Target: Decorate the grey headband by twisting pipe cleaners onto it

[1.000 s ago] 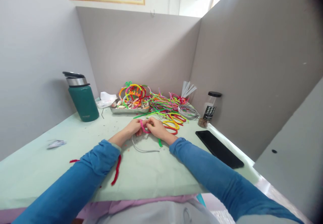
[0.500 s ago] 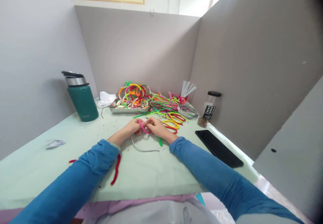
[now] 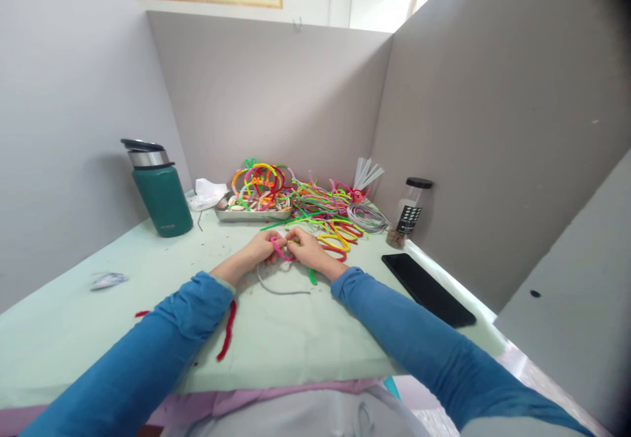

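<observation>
Two bare hands, left [image 3: 265, 248] and right [image 3: 304, 245], pinch one fuzzy pink stem [image 3: 280, 249] between them, above the pale green worktop [image 3: 296, 338]. One teal metal bottle [image 3: 164, 200] and one black phone [image 3: 428, 290] flank them, well apart.

Grey partitions [image 3: 266, 82] around green-covered table [image 3: 296, 345]

Pink on the fuzzy strip [image 3: 279, 248] at centre frame, blue on both sleeves [image 3: 197, 309]! Pale green covers the tabletop [image 3: 276, 351], deep teal and silver mark the bottle [image 3: 162, 197] at left. Upper centre-right, the pile of strips [image 3: 325, 200] mixes pink, green, red and purple; and there's black with white patterning on the jar's label [image 3: 409, 219], right of centre.
</observation>
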Motion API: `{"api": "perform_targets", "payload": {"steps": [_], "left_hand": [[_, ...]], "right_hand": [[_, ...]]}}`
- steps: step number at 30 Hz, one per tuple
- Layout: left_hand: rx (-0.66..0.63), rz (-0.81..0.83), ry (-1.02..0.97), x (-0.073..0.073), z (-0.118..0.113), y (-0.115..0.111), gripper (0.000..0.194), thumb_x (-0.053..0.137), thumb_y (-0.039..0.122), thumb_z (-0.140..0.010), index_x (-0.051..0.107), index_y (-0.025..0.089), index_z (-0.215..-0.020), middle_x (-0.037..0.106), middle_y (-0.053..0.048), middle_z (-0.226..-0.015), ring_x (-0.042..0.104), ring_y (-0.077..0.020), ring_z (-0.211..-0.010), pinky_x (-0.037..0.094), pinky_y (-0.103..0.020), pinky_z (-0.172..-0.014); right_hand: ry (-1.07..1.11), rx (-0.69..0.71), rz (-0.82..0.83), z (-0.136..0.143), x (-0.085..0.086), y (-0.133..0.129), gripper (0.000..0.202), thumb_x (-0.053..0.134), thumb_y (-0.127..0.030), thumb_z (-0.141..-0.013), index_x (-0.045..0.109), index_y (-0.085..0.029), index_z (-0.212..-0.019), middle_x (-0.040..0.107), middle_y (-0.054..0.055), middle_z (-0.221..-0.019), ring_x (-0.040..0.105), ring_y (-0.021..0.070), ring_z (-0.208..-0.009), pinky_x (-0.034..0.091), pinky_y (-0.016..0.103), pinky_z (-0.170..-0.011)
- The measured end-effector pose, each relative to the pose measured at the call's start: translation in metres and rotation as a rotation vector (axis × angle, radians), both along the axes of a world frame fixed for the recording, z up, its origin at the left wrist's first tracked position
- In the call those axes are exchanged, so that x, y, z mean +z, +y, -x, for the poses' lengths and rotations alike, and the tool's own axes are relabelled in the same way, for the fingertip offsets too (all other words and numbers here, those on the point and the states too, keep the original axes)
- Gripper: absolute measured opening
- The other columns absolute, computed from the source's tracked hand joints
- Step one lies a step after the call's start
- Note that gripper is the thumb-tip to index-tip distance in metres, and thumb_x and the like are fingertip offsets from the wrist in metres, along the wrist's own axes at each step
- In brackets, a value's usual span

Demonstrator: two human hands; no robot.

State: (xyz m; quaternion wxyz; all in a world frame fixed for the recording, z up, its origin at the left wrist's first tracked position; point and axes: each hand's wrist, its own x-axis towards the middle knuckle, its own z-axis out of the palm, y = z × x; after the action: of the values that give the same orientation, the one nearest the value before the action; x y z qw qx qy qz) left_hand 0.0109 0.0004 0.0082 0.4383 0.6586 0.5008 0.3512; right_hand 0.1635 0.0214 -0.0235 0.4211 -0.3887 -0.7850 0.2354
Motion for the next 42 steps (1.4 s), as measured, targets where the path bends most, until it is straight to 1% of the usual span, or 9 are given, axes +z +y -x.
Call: {"api": "perform_targets", "payload": {"steps": [8,12,20,25,28,33,35,37,42], "left_hand": [[0.051,0.005,0.030,0.0021,-0.0021,0.0003,0.022,0.057,0.031,-0.078,0.047,0.016,-0.065,0.044,0.005,-0.035,0.037,-0.0068,-0.030,0.027,-0.018,-0.034],[0.052,0.007,0.030,0.0024,-0.0027,-0.0002,0.021,0.055,0.029,-0.080,0.047,0.016,-0.065,0.045,0.005,-0.036,0.037,-0.0066,-0.030,0.028,-0.018,-0.035],[0.038,0.000,0.025,0.0016,-0.0018,-0.0001,0.025,0.058,0.034,-0.078,0.046,0.017,-0.065,0.044,0.006,-0.035,0.036,-0.0061,-0.030,0.027,-0.018,-0.035],[0.047,-0.006,0.030,0.0024,-0.0022,-0.0008,0.024,0.059,0.034,-0.078,0.047,0.017,-0.065,0.045,0.005,-0.037,0.037,-0.0065,-0.031,0.028,-0.018,-0.035],[0.047,-0.005,0.039,0.0007,-0.0011,0.0010,0.030,0.059,0.040,-0.077,0.046,0.017,-0.063,0.045,0.005,-0.036,0.037,-0.0068,-0.031,0.029,-0.019,-0.035],[0.004,-0.013,0.021,-0.0049,0.0017,0.0073,0.046,0.054,0.060,-0.073,0.045,0.017,-0.060,0.045,0.004,-0.035,0.038,-0.0078,-0.031,0.030,-0.020,-0.035],[-0.005,-0.011,0.019,-0.0050,0.0019,0.0074,0.048,0.052,0.062,-0.073,0.045,0.017,-0.059,0.045,0.003,-0.036,0.039,-0.0080,-0.031,0.031,-0.020,-0.035],[-0.005,-0.008,0.029,-0.0035,0.0014,0.0055,0.047,0.055,0.061,-0.072,0.045,0.017,-0.059,0.045,0.004,-0.036,0.039,-0.0077,-0.031,0.030,-0.020,-0.035],[0.020,-0.002,0.038,0.0006,-0.0003,0.0006,0.039,0.060,0.050,-0.073,0.047,0.016,-0.061,0.044,0.004,-0.035,0.038,-0.0069,-0.031,0.029,-0.019,-0.035]], "right_hand": [[-0.004,-0.032,-0.015,0.0013,0.0000,-0.0006,0.017,0.047,-0.016,-0.074,0.053,-0.019,-0.089,0.059,-0.001,-0.082,0.053,0.0137,-0.071,0.039,0.025,-0.065],[-0.002,-0.035,-0.013,0.0012,-0.0001,0.0002,0.016,0.046,-0.016,-0.074,0.053,-0.019,-0.088,0.059,0.000,-0.082,0.053,0.0140,-0.072,0.039,0.025,-0.065],[-0.007,-0.025,-0.002,0.0011,-0.0005,0.0009,0.017,0.046,-0.015,-0.073,0.053,-0.019,-0.088,0.059,-0.001,-0.078,0.052,0.0137,-0.069,0.039,0.025,-0.063],[-0.007,-0.039,-0.003,0.0012,0.0003,0.0003,0.016,0.046,-0.016,-0.073,0.054,-0.019,-0.086,0.059,-0.001,-0.078,0.052,0.0134,-0.068,0.039,0.025,-0.063],[-0.009,-0.044,0.012,0.0012,0.0012,-0.0005,0.016,0.046,-0.016,-0.073,0.055,-0.019,-0.086,0.059,-0.002,-0.075,0.052,0.0135,-0.067,0.039,0.024,-0.062],[-0.008,-0.039,0.016,0.0012,0.0015,-0.0011,0.016,0.046,-0.016,-0.074,0.056,-0.019,-0.086,0.060,-0.001,-0.076,0.052,0.0138,-0.068,0.040,0.025,-0.063],[-0.004,-0.035,0.010,0.0013,0.0009,-0.0005,0.017,0.046,-0.015,-0.074,0.056,-0.019,-0.087,0.060,0.000,-0.077,0.053,0.0138,-0.069,0.040,0.025,-0.063],[-0.003,-0.034,0.005,0.0013,0.0002,0.0002,0.017,0.046,-0.015,-0.073,0.056,-0.019,-0.086,0.060,0.000,-0.077,0.052,0.0136,-0.068,0.040,0.024,-0.062],[-0.008,-0.027,0.010,0.0011,-0.0003,0.0012,0.015,0.046,-0.016,-0.073,0.055,-0.019,-0.085,0.059,-0.002,-0.073,0.051,0.0130,-0.065,0.039,0.024,-0.060]]}}
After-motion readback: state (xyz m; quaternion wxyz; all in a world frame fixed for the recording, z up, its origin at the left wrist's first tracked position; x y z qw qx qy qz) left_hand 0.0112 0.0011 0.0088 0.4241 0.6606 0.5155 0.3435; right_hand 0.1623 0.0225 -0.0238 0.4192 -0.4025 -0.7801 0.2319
